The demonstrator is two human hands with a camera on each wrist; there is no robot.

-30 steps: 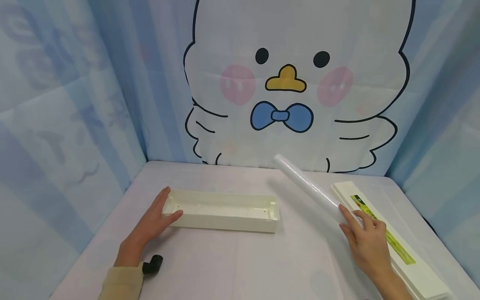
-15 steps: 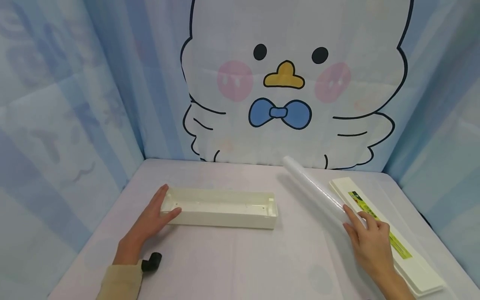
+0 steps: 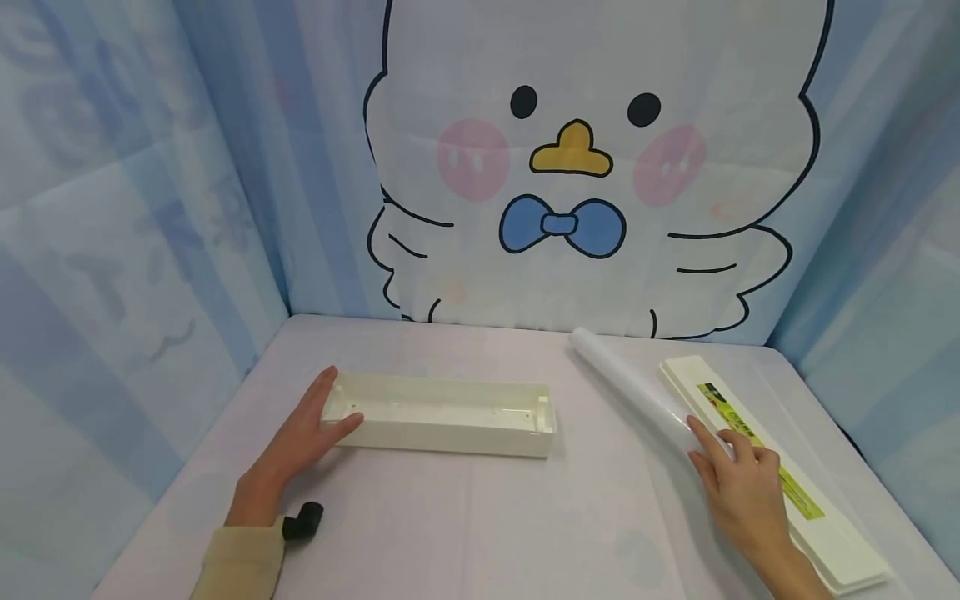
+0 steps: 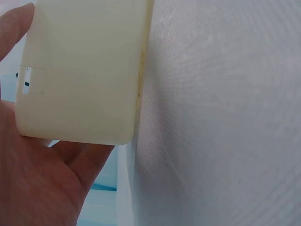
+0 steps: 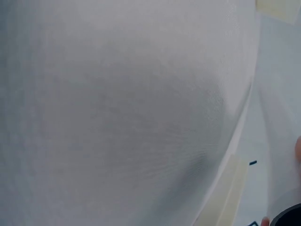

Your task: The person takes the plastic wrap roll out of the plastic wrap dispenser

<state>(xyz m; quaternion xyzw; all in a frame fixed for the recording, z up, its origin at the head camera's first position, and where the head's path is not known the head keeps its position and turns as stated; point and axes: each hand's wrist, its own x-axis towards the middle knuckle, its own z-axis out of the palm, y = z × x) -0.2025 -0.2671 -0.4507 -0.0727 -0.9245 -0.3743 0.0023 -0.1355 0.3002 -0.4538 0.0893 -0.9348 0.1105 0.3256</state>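
My left hand (image 3: pixel 300 442) grips the left end of a long, open cream plastic box (image 3: pixel 450 437), thumb over the near rim and fingers behind it. In the left wrist view, the box's end wall (image 4: pixel 80 75) stands within the hand, with a small slot near its edge. On the right, my right hand (image 3: pixel 738 492) holds the near part of a shiny roll of cling film (image 3: pixel 626 379) between thumb and fingers. The roll slants toward the back, its far end close over the table. Its near end is hidden under the hand.
A long cream lid (image 3: pixel 840 542) with a yellow-green label lies slantwise just right of my right hand. The white-covered table (image 3: pixel 555 533) ends at a curtain (image 3: pixel 465 283) printed with a cartoon bird. More blue curtains hang at both sides.
The far end of the cling film roll has come down and a little to the right, my right hand shifting slightly with it. My left hand stays on the box.
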